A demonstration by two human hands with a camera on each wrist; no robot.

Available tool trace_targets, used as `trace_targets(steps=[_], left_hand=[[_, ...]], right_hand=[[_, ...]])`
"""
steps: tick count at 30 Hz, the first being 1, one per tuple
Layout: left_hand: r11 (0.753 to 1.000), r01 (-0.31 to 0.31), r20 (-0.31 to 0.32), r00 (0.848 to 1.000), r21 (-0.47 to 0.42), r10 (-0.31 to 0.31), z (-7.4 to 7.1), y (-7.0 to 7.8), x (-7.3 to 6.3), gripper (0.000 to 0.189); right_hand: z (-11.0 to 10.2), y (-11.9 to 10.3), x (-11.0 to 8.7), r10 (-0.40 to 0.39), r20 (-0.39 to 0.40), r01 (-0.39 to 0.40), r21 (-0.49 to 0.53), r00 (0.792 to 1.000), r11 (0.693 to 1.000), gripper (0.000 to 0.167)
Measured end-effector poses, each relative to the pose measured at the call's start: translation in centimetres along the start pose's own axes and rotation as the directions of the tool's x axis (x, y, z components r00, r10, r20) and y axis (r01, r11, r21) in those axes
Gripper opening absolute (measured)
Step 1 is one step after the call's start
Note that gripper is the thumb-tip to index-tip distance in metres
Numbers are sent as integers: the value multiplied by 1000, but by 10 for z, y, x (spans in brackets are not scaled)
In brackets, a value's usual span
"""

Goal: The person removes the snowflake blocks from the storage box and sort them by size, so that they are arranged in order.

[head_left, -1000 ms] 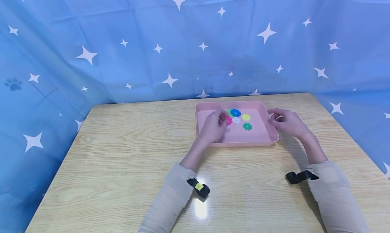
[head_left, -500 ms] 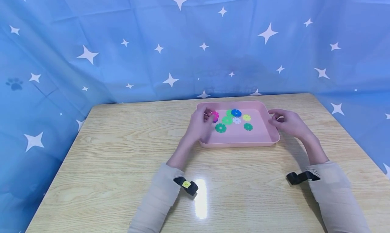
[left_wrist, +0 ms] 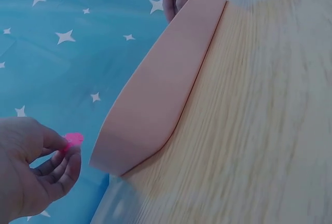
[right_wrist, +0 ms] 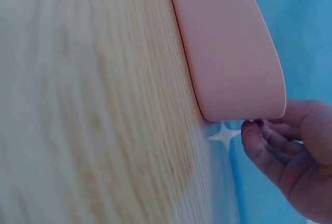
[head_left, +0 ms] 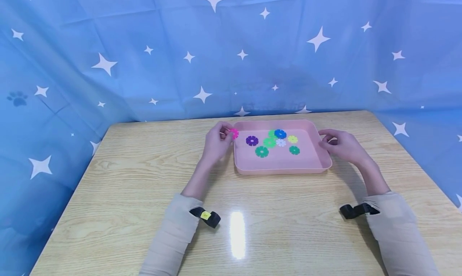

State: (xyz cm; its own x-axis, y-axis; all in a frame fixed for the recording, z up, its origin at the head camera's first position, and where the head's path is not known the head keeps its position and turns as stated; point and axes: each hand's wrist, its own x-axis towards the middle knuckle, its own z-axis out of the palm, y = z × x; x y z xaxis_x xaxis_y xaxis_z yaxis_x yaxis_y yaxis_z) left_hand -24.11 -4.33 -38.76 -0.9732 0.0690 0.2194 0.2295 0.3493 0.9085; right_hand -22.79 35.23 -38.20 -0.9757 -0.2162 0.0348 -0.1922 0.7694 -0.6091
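My left hand (head_left: 216,141) pinches a pink notched plastic disc (head_left: 234,133) between thumb and fingers, just off the left side of the pink tray (head_left: 281,171). The left wrist view has the same disc (left_wrist: 74,140) at the fingertips, apart from the tray wall (left_wrist: 155,84). At the tray's right end, my right hand (head_left: 341,145) holds the rim with curled fingers and thumb; part of this grip is hidden in the right wrist view. Inside lie several flower-like discs, among them a purple disc (head_left: 252,141), a blue disc (head_left: 280,134) and a yellow disc (head_left: 292,139).
The wooden table (head_left: 137,179) stretches left of and in front of the tray. Behind it hangs a blue curtain (head_left: 162,47) with white stars. Each sleeve carries a black wrist camera.
Carrying the pink disc, my left hand has moved left out of the tray, past its left rim. That uncovers the purple and green discs. The right hand and tray stay in place.
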Motion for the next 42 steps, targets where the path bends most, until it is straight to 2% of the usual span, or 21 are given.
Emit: trace_targets(steps=[9,17,24,29,42], left_hand=[[996,82,-57,995,30,-80,-17,-15,2,15],[984,160,-28,987,80,-158,-22,-27,0,17],[977,157,-7,988,147,-157,-21,-36,0,15],[971,152,-4,988,186,-153,-19,-38,1,14],[950,188,-2,981,250,-193,-11,-38,4,15]], right_hand=[[-1,1,0,3,2,-3,3,1000,1000,44],[0,0,0,-7,-5,7,6,1000,1000,43],[-1,-1,-1,-11,-6,11,10,1000,1000,43],[-1,0,-1,-5,-4,5,9,1000,1000,43],[0,0,0,4,2,-4,8,1000,1000,44]])
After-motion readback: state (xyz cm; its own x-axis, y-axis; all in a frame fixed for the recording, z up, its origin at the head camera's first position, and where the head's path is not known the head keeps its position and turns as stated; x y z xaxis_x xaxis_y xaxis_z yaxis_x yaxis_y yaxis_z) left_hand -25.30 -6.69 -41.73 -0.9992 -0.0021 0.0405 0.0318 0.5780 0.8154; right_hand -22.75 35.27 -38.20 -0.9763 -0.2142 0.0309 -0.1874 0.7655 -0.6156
